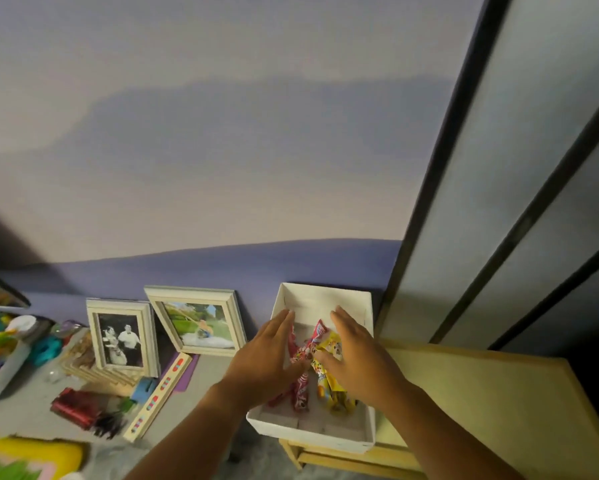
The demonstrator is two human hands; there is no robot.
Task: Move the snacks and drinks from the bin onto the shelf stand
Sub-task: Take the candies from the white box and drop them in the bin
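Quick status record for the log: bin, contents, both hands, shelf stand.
bin: white bin, open, resting on the wooden shelf stand
contents: red snack packets left, yellow snack packets right; no drinks visible
left hand: left hand fingers straight, over the red packets
right hand: right hand fingers straight, over the yellow packets
stand top: no snacks on it yet

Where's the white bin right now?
Head view, lower right of centre: the bin sits on the wooden stand, right of the picture frames, both hands inside it.
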